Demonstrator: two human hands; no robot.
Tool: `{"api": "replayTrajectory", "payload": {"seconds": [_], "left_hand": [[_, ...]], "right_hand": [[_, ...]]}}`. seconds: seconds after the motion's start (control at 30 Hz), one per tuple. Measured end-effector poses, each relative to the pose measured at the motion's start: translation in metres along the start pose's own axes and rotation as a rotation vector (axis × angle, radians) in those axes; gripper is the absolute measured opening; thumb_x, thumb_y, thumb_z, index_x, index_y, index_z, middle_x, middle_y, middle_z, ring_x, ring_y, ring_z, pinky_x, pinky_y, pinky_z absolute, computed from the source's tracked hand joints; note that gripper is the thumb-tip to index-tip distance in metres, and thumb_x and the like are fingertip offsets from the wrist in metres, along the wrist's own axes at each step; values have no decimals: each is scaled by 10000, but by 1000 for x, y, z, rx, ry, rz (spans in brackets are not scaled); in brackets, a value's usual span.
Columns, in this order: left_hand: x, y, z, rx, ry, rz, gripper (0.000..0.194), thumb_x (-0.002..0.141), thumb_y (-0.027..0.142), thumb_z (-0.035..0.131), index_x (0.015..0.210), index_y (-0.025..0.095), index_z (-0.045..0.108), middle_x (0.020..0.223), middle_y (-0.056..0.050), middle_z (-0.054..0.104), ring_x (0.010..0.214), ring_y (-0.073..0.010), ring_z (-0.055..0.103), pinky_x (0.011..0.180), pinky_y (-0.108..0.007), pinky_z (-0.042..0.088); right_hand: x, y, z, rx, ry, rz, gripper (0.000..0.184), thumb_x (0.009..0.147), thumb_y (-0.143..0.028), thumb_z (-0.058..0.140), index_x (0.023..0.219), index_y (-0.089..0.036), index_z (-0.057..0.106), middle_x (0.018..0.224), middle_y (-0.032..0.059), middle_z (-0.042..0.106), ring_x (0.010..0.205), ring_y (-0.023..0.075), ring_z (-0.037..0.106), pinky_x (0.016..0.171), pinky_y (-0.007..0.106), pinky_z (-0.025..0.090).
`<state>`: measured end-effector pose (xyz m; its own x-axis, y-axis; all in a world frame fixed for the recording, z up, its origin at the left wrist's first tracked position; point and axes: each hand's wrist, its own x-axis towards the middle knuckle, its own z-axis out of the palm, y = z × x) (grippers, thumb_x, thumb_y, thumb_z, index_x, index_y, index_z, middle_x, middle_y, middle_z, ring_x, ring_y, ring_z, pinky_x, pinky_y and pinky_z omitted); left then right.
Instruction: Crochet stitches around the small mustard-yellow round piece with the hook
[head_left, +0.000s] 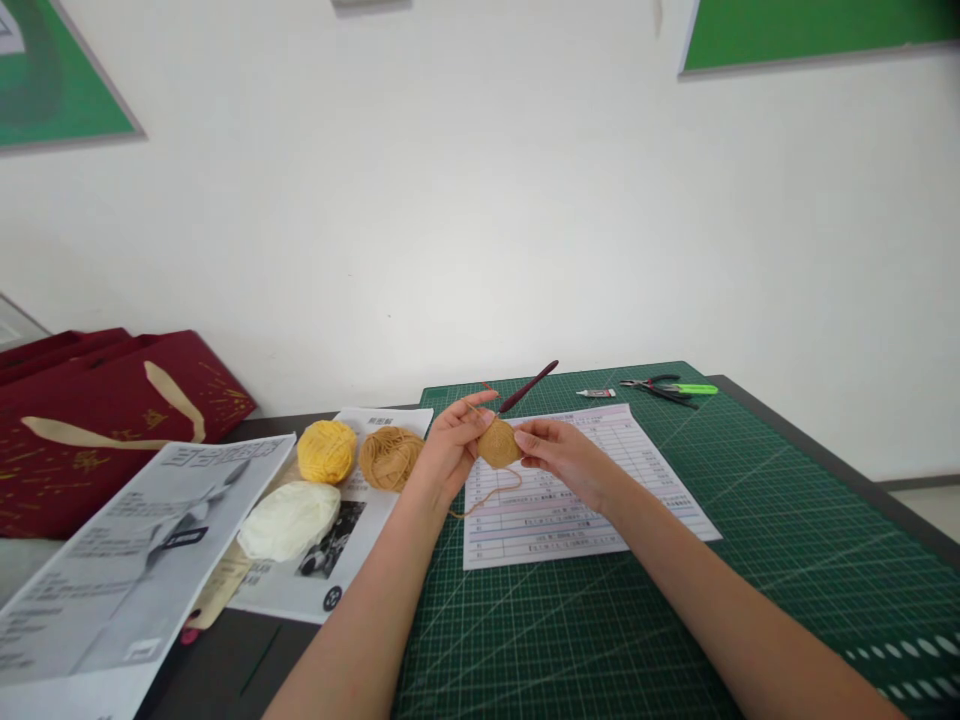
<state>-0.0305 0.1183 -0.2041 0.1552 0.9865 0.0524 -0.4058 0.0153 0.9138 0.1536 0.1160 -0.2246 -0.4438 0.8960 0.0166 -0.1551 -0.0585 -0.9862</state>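
While fingers pinch, crocheted yarn disc

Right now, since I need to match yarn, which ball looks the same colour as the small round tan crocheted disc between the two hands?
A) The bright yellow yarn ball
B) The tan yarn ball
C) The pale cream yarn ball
B: the tan yarn ball shares the shade of the small round tan crocheted disc, which sits between the left hand and the right hand.
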Motion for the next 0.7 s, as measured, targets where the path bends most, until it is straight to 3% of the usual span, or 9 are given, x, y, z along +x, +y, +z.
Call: {"api": "replayTrajectory", "payload": {"seconds": [0.23, 0.5, 0.7], "left_hand": [[1, -4, 0, 5, 2, -11, 266, 941, 286, 656, 1178, 166, 648, 1114, -77, 692, 859, -205, 690, 711, -384, 600], [1, -15, 4, 37, -20, -39, 266, 939, 291, 659, 1173, 165, 651, 1134, -82, 691, 889, -214, 691, 737, -400, 600], [0, -24, 10, 69, -57, -61, 271, 939, 292, 658, 1178, 166, 650, 1140, -84, 690, 897, -218, 691, 744, -407, 599]], "right_hand": [[1, -9, -24, -28, 103, -46, 277, 959, -342, 630, 1173, -165, 638, 1176, 78, 675, 987, 205, 681, 849, 413, 588], [-3, -15, -13, 7, 166, -139, 303, 964, -348, 622, 1210, -172, 620, 1173, 77, 673, 967, 200, 683, 833, 405, 592], [3, -6, -16, -62, 225, -142, 298, 959, -342, 631, 1200, -167, 625, 1182, 79, 671, 978, 204, 683, 834, 408, 593]]}}
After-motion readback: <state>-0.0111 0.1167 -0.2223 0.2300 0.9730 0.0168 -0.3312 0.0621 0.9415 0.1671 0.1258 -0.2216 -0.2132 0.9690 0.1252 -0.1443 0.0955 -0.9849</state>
